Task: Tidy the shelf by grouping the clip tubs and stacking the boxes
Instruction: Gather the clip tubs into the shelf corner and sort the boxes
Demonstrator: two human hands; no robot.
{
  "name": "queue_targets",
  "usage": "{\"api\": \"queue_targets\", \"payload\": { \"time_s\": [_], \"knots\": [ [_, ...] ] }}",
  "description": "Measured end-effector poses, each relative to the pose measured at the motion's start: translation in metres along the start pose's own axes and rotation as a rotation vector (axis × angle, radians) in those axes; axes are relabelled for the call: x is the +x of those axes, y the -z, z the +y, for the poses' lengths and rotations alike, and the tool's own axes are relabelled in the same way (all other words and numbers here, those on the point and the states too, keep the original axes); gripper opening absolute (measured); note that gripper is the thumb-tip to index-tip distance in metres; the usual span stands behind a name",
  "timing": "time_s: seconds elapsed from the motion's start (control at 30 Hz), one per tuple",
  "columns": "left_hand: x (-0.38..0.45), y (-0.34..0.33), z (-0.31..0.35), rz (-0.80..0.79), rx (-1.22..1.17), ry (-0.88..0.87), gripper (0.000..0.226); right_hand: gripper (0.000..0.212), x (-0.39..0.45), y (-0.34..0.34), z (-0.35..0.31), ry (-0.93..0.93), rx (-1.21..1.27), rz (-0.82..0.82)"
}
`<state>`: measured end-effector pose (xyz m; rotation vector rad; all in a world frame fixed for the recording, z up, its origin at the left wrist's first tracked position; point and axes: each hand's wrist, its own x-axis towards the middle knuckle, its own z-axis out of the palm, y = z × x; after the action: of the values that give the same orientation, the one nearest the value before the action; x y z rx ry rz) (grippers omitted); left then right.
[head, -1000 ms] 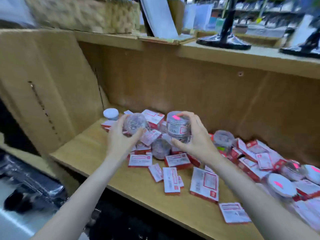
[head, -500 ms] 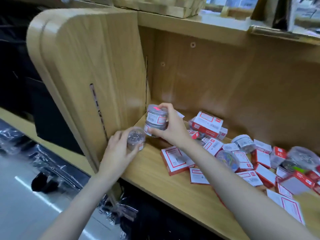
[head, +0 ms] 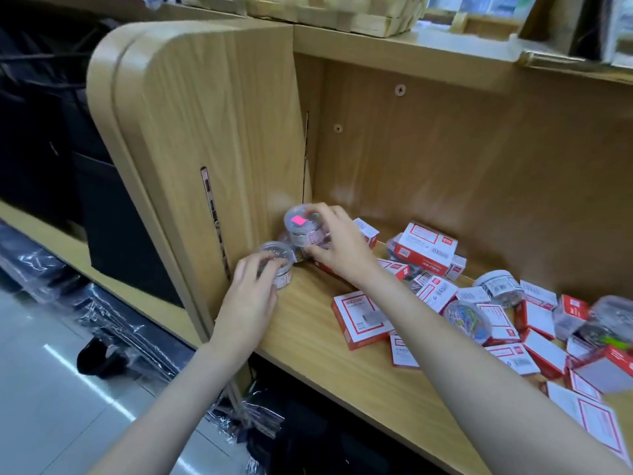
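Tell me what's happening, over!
Left hand grips small clip tub. Right hand grips pink-stickered tub, shelf's left corner. Red-and-white boxes still scattered.

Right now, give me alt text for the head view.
Both hands set clear clip tubs into the shelf's left corner: the left hand grips one, the right hand grips a pink-stickered one. Red-and-white boxes lie scattered rightward.
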<state>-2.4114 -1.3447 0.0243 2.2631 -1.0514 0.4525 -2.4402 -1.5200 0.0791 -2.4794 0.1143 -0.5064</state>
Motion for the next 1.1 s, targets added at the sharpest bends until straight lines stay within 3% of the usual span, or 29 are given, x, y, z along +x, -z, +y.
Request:
{"api": "queue_targets", "payload": {
  "time_s": [0.1,0.17,0.27,0.43,0.5,0.6,0.7,0.83,1.0,1.1],
  "knots": [
    [0.002,-0.004,-0.003,-0.062,-0.065,0.009,0.057,0.037,-0.025,0.012,0.0,-0.074,0.05,0.14],
    [0.002,-0.006,-0.003,-0.057,-0.115,0.053,0.057,0.034,-0.041,0.01,0.001,-0.076,-0.015,0.006],
    [-0.01,-0.007,0.0,0.008,-0.112,0.075,0.055,0.037,-0.05,-0.007,0.003,-0.047,-0.337,-0.177],
    [-0.025,-0.003,-0.002,0.036,-0.072,0.073,0.048,0.032,-0.051,0.007,0.007,-0.103,-0.293,-0.018],
    [-0.021,-0.002,0.0,0.033,-0.063,0.059,0.049,0.046,-0.047,0.023,0.018,-0.192,-0.298,0.021],
    [-0.013,-0.006,0.009,-0.006,-0.019,-0.023,0.051,0.075,-0.038,0.032,0.031,-0.32,-0.275,-0.245],
    [-0.005,-0.016,0.011,-0.085,0.087,-0.128,0.05,0.08,-0.023,0.022,0.037,-0.265,-0.455,-0.408],
    [-0.001,-0.023,0.005,-0.163,0.194,-0.156,0.047,0.064,-0.02,0.012,0.037,-0.23,-0.615,-0.338],
    [0.003,-0.024,0.004,-0.144,0.197,-0.162,0.045,0.049,-0.045,0.038,0.031,-0.216,-0.495,-0.192],
    [0.008,-0.027,0.008,-0.141,0.208,-0.154,0.047,0.052,-0.068,0.052,0.026,-0.23,-0.411,-0.136]
  ]
}}
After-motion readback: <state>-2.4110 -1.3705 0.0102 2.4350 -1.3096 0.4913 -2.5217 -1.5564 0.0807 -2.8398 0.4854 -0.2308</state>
